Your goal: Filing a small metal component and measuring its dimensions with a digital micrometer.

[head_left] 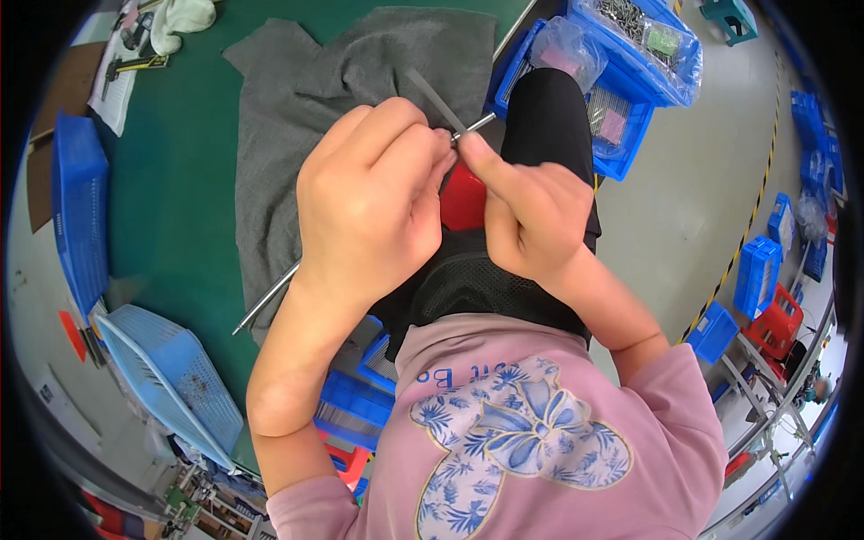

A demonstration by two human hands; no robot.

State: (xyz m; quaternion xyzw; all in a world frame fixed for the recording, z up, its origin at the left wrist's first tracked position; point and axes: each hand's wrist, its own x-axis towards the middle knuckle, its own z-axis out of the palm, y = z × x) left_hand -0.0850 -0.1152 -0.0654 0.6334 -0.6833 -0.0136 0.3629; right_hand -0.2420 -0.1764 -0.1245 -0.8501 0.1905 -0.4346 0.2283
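Observation:
My left hand point(369, 198) is closed around a slim shiny metal rod. The rod's upper end point(481, 122) sticks out past the fingertips toward the right. A length of metal rod point(267, 297) also shows beyond my left forearm; the hand and arm hide whether it is the same piece. My right hand point(540, 207) is closed, its thumb against a thin flat grey metal strip point(434, 99), perhaps a file. The strip slants up and left, crossing the rod beside my left fingertips. Below both hands lies a grey cloth point(279, 135) on the green table point(171, 207).
Blue bins point(621, 166) of metal parts stand at the upper right, with plastic bags. A light blue basket point(171, 378) and a dark blue basket point(81, 207) line the table's left side. Tools point(135, 63) lie at the upper left. A red stool point(774, 319) stands far right.

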